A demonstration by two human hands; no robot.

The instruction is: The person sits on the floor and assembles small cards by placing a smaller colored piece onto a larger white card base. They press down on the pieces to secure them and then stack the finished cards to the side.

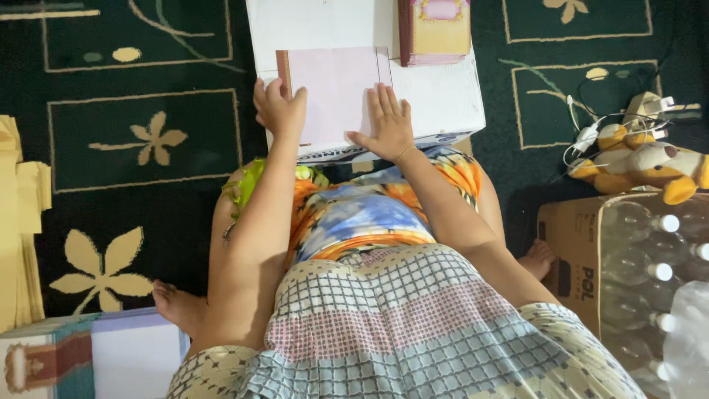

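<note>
A pale pink folded card (336,92) lies flat on a white box (443,96) in front of my lap. My left hand (279,109) rests on the card's left edge, next to its brown spine, fingers curled over it. My right hand (388,125) presses flat on the card's lower right part, fingers spread. A stack of similar pink and cream cards (436,29) stands on the box at the far right.
A dark green carpet with cream flower patterns (140,140) surrounds me. Yellow paper sheets (18,222) lie at the left, printed cards (88,358) at the lower left. A cardboard box of bottles (628,266), a stuffed toy (642,166) and cables are at the right.
</note>
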